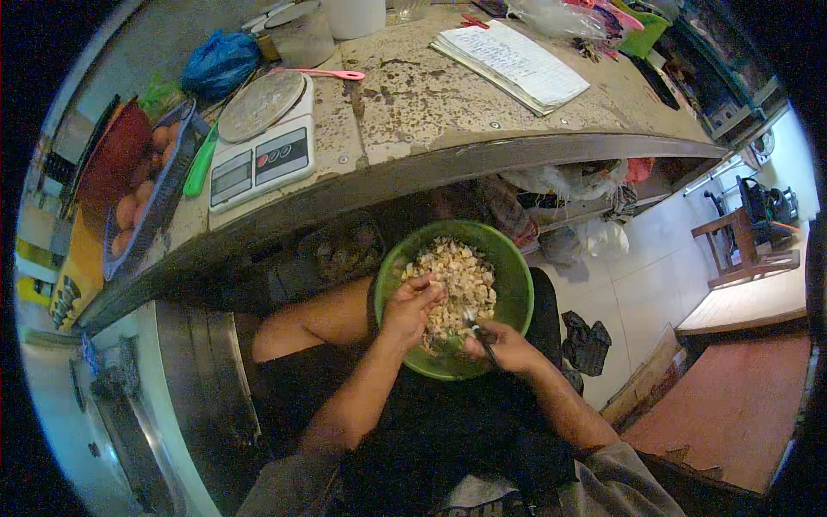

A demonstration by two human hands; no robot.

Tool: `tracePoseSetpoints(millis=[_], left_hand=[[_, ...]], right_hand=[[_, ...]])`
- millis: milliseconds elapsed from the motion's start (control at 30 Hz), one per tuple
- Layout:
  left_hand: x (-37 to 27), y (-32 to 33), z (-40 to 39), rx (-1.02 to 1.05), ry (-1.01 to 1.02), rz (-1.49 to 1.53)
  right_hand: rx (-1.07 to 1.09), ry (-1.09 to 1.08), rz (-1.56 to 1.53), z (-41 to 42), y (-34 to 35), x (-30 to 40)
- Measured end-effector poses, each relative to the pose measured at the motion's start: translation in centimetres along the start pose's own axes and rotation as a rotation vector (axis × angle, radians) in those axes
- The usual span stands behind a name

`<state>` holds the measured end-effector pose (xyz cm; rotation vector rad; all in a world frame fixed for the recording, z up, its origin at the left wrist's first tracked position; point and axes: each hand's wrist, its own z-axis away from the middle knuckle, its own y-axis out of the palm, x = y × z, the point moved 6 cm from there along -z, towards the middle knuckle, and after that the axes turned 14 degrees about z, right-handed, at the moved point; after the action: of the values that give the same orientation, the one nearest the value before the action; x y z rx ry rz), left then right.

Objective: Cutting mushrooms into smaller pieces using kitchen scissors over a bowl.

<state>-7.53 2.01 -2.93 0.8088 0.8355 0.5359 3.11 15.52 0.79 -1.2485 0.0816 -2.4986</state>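
Note:
A green plastic bowl (pixel 524 291) rests at my lap, holding a heap of small pale diced pieces (pixel 462 262). Over the heap's left side, my left hand (pixel 410 311) pinches a small pale piece (pixel 436 284) between thumb and fingers. My right hand (pixel 507 349) grips a dark-handled metal utensil (pixel 479 333) at the bowl's lower right. The utensil's bright metal end is among the pieces; its exact kind cannot be made out. Both hands are over the bowl, close to each other but apart.
A worn countertop (pixel 400 97) stands ahead, its edge beyond the bowl. On it are a white digital kitchen scale (pixel 265 161), a green-handled tool (pixel 201 161), a blue basket of eggs (pixel 152 194) and an open notebook (pixel 517 64). A black plastic bag (pixel 585 342) lies on the floor, right.

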Motion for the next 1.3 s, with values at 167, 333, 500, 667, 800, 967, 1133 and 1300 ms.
tracePoseSetpoints(millis=[167, 333, 500, 667, 800, 967, 1133, 1300], left_hand=[[0.3, -0.3, -0.2, 0.017, 0.008, -0.033], [0.4, -0.8, -0.2, 0.015, 0.033, -0.099], [0.5, -1.2, -0.4, -0.064, 0.015, -0.134], [0.1, -0.2, -0.2, -0.061, -0.001, -0.117], [0.6, -1.6, -0.6, -0.067, 0.036, -0.106], [0.8, -1.3, -0.5, 0.054, 0.008, -0.225], [0.7, -1.2, -0.2, 0.001, 0.035, -0.207], [-1.4, 1.1, 0.9, 0.022, 0.568, -1.234]], right_hand=[[0.056, -0.052, 0.097, -0.5, 1.0, 0.3], [0.049, -0.060, 0.047, -0.3, 1.0, 0.9], [0.012, -0.050, 0.013, 0.6, 0.4, 2.4], [-0.007, -0.039, -0.140, 0.4, 0.0, 0.7], [0.013, -0.096, -0.047, 0.8, 0.7, 1.8], [0.137, -0.052, -0.071, 0.2, 1.7, 1.4], [0.090, -0.086, -0.077, 0.8, 0.9, 1.6], [0.068, -0.168, -0.217, 1.2, -1.7, 1.0]])
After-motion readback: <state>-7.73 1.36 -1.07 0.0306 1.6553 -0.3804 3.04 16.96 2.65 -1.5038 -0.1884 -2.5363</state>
